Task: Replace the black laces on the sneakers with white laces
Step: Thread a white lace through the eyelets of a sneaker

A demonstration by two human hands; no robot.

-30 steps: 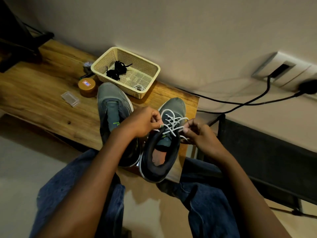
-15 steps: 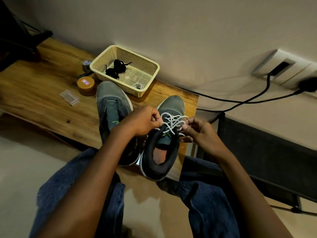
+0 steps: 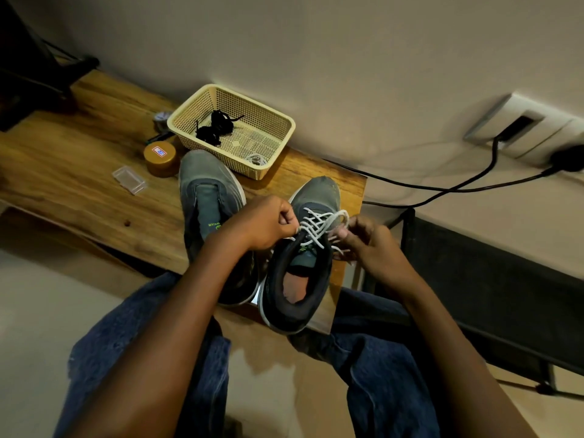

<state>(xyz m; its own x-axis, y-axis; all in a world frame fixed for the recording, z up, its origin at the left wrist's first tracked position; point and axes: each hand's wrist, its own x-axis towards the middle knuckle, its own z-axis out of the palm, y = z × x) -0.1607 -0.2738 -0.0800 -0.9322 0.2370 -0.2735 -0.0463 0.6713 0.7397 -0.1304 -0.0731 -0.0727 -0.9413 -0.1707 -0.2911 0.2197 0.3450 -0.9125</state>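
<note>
Left hand [image 3: 268,224]: fingers curled, pinching one end of the white lace [image 3: 319,224] at the near left eyelets of the right sneaker [image 3: 303,257].

Right hand [image 3: 368,240]: fingers curled round the other end of the white lace, at the right side of the same sneaker; the strand loops over the fingertips.

White lace: threaded criss-cross up the right sneaker, stretched between the two hands.

Right sneaker: grey, dark collar, upright on the desk [image 3: 79,172] between the hands, heel over the near desk edge, toe pointing away.

Left sneaker [image 3: 210,213]: grey, no lace visible, just left of the left hand and partly under its wrist, touching or almost touching the right sneaker.

Basket [image 3: 234,128]: cream, perforated, beyond both hands, just past the sneaker toes.

Black laces [image 3: 215,128]: bunched in the basket's far left part. A small pale coil [image 3: 255,159] lies in its near corner; what it is cannot be told.

Tin [image 3: 160,156]: round, brown, labelled lid, left of the basket.

Clear box [image 3: 129,180]: small, flat on the desk, far left of the left hand.

Cables [image 3: 442,188]: black, run along the wall beyond the right hand.
</note>
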